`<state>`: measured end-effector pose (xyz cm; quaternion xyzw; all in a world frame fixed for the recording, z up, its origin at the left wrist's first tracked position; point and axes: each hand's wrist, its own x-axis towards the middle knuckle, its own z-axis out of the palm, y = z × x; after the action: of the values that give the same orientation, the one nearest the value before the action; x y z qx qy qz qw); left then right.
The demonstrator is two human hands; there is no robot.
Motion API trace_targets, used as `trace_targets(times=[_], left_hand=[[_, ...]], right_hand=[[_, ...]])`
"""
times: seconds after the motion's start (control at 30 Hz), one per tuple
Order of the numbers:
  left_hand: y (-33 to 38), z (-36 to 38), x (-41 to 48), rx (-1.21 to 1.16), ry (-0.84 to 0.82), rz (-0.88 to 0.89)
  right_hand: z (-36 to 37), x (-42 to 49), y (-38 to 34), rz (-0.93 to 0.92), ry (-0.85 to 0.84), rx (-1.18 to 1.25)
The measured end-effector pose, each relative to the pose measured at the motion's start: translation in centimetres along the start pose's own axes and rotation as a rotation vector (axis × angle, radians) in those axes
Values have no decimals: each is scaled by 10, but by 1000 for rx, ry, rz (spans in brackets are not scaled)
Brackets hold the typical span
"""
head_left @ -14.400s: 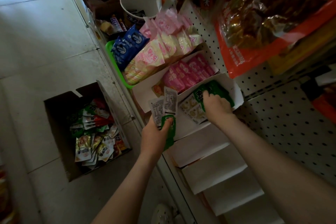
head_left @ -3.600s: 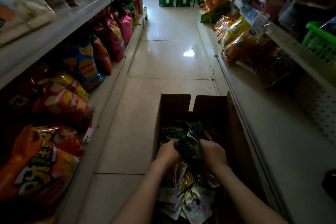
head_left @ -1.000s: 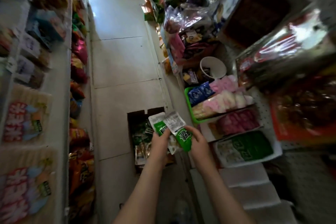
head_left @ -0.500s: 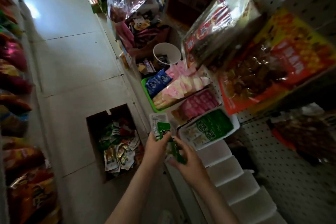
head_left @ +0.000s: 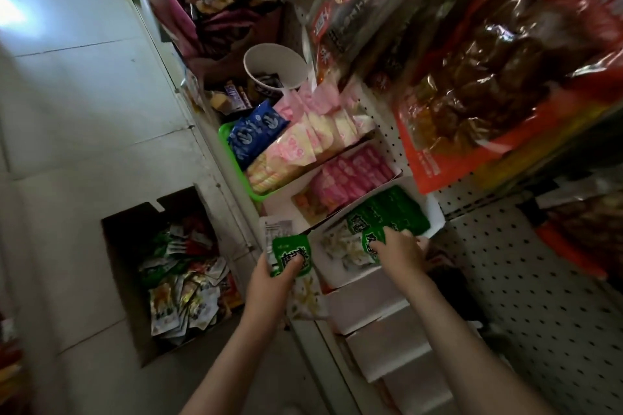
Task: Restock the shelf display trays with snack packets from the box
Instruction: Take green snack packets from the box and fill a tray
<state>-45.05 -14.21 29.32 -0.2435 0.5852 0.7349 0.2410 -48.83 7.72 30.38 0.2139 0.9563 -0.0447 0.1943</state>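
A brown cardboard box stands open on the floor at the lower left, with several loose snack packets inside. My left hand grips a small stack of packets, a green packet on top, just in front of the shelf edge. My right hand pinches another green packet and holds it down in a white display tray that holds a row of green packets and pale ones. Beside that tray, a second white tray holds pink packets.
A green basket with blue and pink packs and a white tub sit farther along the shelf. Several white trays step down toward me. Large snack bags hang overhead on the pegboard. Pale floor tiles lie left.
My right hand has moved from the stack in my left hand into the white tray with a green packet. The view has swung down toward the shelf.
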Motion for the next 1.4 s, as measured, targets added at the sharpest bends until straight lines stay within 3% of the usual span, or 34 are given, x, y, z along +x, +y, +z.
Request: trace_targets(times=[0.17, 0.37, 0.43, 0.47, 0.57, 0.63, 0.73, 0.83, 0.97, 1.2, 1.4], left_hand=[[-7, 4, 6, 5, 4, -22], [-2, 12, 11, -29, -48, -109], [-2, 14, 14, -49, -51, -128], [-2, 16, 15, -52, -54, -136], [1, 21, 15, -26, -93, -139], [4, 26, 14, -31, -107, -132], [10, 32, 14, -7, -76, -125], [12, 33, 15, 65, -127, -121], [9, 28, 11, 129, -199, -129], [5, 14, 18, 123, 74, -98], [-2, 6, 24, 195, 21, -25]], right_hand=[[17, 19, -4, 20, -11, -229], [27, 21, -5, 60, 71, -298], [23, 12, -8, -28, 146, -150], [18, 5, -12, -93, 137, 51], [1, -20, -30, -248, -194, 774], [-2, -34, -38, -308, -421, 793], [7, -44, -40, -327, -516, 785], [15, -41, -35, -203, -418, 939], [8, -21, -18, -75, -359, 889], [-8, 16, -2, 155, 69, 867], [18, 37, -30, 118, 20, 669]])
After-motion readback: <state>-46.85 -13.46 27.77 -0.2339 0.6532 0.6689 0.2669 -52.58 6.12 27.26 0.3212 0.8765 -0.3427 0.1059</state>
